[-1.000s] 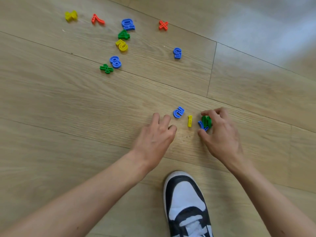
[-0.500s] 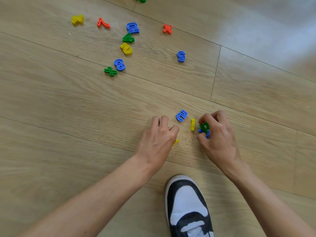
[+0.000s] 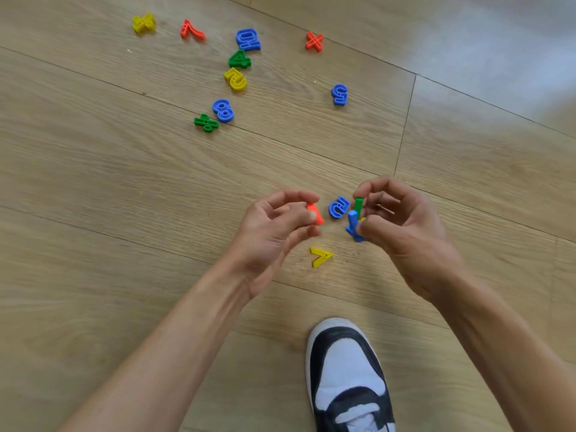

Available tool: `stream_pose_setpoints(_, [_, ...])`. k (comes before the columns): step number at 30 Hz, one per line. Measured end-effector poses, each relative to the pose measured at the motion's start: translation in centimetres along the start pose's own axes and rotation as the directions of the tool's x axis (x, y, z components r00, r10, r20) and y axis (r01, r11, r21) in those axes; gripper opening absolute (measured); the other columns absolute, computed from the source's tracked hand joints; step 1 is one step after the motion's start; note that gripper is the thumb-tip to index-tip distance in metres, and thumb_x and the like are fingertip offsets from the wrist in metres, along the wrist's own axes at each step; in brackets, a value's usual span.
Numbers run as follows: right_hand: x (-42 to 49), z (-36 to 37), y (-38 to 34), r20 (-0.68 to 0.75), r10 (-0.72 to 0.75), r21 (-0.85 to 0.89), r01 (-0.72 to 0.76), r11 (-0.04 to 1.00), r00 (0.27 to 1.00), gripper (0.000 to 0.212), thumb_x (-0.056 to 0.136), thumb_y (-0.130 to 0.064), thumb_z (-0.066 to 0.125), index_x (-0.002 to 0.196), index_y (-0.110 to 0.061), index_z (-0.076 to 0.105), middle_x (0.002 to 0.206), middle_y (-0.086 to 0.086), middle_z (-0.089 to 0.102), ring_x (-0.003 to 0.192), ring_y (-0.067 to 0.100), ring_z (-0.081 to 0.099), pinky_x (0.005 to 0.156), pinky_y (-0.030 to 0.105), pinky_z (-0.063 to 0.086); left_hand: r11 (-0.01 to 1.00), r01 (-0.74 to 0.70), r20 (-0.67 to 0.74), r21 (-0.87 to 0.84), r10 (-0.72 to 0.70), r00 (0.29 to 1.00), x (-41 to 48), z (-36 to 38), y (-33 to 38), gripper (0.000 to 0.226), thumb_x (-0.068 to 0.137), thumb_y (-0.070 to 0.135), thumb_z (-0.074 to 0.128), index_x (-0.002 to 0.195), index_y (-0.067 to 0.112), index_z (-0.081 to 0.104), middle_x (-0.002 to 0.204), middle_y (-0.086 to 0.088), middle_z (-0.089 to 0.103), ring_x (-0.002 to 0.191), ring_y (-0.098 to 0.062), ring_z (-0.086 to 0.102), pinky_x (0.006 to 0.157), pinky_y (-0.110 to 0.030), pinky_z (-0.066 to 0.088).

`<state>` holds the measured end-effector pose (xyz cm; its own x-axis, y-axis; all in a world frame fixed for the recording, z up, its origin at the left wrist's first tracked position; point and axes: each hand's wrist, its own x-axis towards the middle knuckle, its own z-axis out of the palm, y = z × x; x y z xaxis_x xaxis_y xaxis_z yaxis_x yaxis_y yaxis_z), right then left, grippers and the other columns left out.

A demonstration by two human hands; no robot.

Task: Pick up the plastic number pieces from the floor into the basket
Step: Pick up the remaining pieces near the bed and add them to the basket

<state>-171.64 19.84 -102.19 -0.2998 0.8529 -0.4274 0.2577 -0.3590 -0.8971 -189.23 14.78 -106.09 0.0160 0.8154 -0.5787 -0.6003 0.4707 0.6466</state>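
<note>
My left hand (image 3: 277, 227) is lifted off the floor and pinches an orange piece (image 3: 315, 213). My right hand (image 3: 402, 226) holds a bunch of pieces: a green one (image 3: 358, 204), a blue one (image 3: 353, 227) and a bit of yellow. Between the hands a blue 2 (image 3: 338, 207) lies on the wood floor. A yellow V-shaped piece (image 3: 321, 256) lies just below the hands. Farther away lie several more pieces: a blue 8 (image 3: 223, 110), a green division sign (image 3: 205, 122), a yellow 5 (image 3: 235, 79), a green 4 (image 3: 239, 59), a blue 5 (image 3: 339, 94). No basket is in view.
At the far edge lie a yellow piece (image 3: 143, 23), an orange 7 (image 3: 191, 30), a blue piece (image 3: 248, 39) and an orange X (image 3: 314, 42). My black-and-white shoe (image 3: 347, 378) stands on the floor below the hands.
Both hands have risen off the floor. The left hand now pinches an orange piece and has uncovered the yellow V piece. The yellow 1 has left the floor beside my right hand.
</note>
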Motion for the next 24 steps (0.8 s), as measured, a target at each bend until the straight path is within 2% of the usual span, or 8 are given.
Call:
stream_pose_setpoints(3, [-0.4, 1.9, -1.2, 0.053, -0.097, -0.088, 0.102, 0.991, 0.994, 0.031, 0.066, -0.004, 0.066, 0.086, -0.027, 0.069, 0.087, 0.002, 0.063, 0.082, 0.009, 0.060, 0.069, 0.027, 0.054, 0.960, 0.164, 0.118, -0.226, -0.140, 0.983, -0.5, 1.1, 0.3, 0.030, 0.088, 0.000, 0.045, 0.115, -0.003, 0.057, 0.113, -0.026, 0.063, 0.099, -0.030, 0.056, 0.091, -0.036, 0.046])
stream_pose_setpoints(5, [-0.6, 3.0, -1.5, 0.056, -0.176, -0.268, 0.185, 0.946, 0.983, 0.032, 0.067, -0.006, 0.068, 0.092, -0.026, 0.072, 0.095, 0.001, 0.064, 0.089, 0.009, 0.063, 0.070, 0.032, 0.058, 0.915, 0.244, 0.151, -0.320, -0.205, 0.967, -0.7, 2.1, 0.5, 0.041, 0.094, 0.017, 0.036, 0.124, -0.005, 0.052, 0.123, -0.029, 0.058, 0.100, -0.031, 0.054, 0.097, -0.039, 0.041])
stream_pose_setpoints(8, [-0.9, 3.8, -1.7, 0.168, -0.259, -0.428, 0.307, 0.850, 0.951, 0.042, 0.074, -0.009, 0.072, 0.110, -0.030, 0.074, 0.103, -0.006, 0.061, 0.097, 0.015, 0.065, 0.078, 0.036, 0.056, 0.899, 0.253, 0.108, -0.358, -0.230, 0.967, -0.8, 3.0, 0.8, 0.043, 0.100, 0.039, 0.028, 0.116, 0.007, 0.053, 0.081, -0.011, 0.051, 0.065, -0.016, 0.047, 0.062, -0.026, 0.038])
stream_pose_setpoints(12, [-0.2, 2.9, -1.3, 0.086, -0.354, -0.436, 0.354, 0.827, 0.931, 0.044, 0.077, -0.016, 0.072, 0.120, -0.029, 0.069, 0.106, -0.007, 0.063, 0.101, 0.014, 0.064, 0.080, 0.028, 0.052, 0.904, 0.158, -0.107, -0.398, -0.217, 0.970, 0.0, 1.9, 1.6, 0.029, 0.100, 0.024, 0.039, 0.077, 0.011, 0.049, 0.068, -0.005, 0.043, 0.054, -0.011, 0.039, 0.034, -0.014, 0.028])
stream_pose_setpoints(14, [0.4, 1.8, -0.6, 0.169, -0.277, -0.629, 0.320, 0.709, 0.946, 0.052, 0.076, -0.019, 0.074, 0.125, -0.030, 0.063, 0.110, -0.008, 0.057, 0.101, 0.009, 0.060, 0.081, 0.027, 0.050, 0.890, 0.134, -0.188, -0.435, -0.236, 0.953, 0.3, 0.4, 2.2, 0.030, 0.100, 0.019, 0.038, 0.071, 0.013, 0.044, 0.068, -0.004, 0.041, 0.052, -0.010, 0.038, 0.031, -0.013, 0.024])
stream_pose_setpoints(16, [0.5, 1.6, 0.6, 0.350, -0.099, -0.806, 0.353, 0.474, 0.932, 0.063, 0.078, -0.025, 0.074, 0.137, -0.033, 0.052, 0.122, -0.007, 0.047, 0.109, 0.011, 0.054, 0.088, 0.034, 0.050, 0.858, 0.124, -0.212, -0.499, -0.260, 0.942, 0.5, -1.0, 2.6, 0.031, 0.098, 0.016, 0.036, 0.068, 0.012, 0.043, 0.068, -0.005, 0.041, 0.051, -0.011, 0.040, 0.030, -0.014, 0.026])
stream_pose_setpoints(18, [0.4, 2.1, 1.8, 0.456, 0.011, -0.849, 0.431, 0.307, 0.890, 0.069, 0.081, -0.027, 0.071, 0.144, -0.031, 0.042, 0.129, -0.006, 0.040, 0.115, 0.015, 0.048, 0.090, 0.038, 0.050, 0.839, 0.115, -0.226, -0.533, -0.271, 0.936, 0.4, -1.8, 2.7, 0.033, 0.098, 0.014, 0.035, 0.067, 0.010, 0.044, 0.067, -0.006, 0.043, 0.052, -0.013, 0.043, 0.031, -0.015, 0.029])
stream_pose_setpoints(24, [1.0, 3.3, 2.3, 0.457, -0.095, -0.839, 0.464, 0.283, 0.884, 0.037, 0.086, -0.017, 0.066, 0.122, -0.019, 0.062, 0.119, -0.001, 0.052, 0.108, 0.020, 0.053, 0.082, 0.037, 0.051, 0.855, 0.106, -0.230, -0.508, -0.253, 0.940, -0.3, -2.5, 2.4, 0.037, 0.101, 0.025, 0.037, 0.070, 0.009, 0.050, 0.070, -0.007, 0.048, 0.053, -0.014, 0.048, 0.034, -0.016, 0.033])
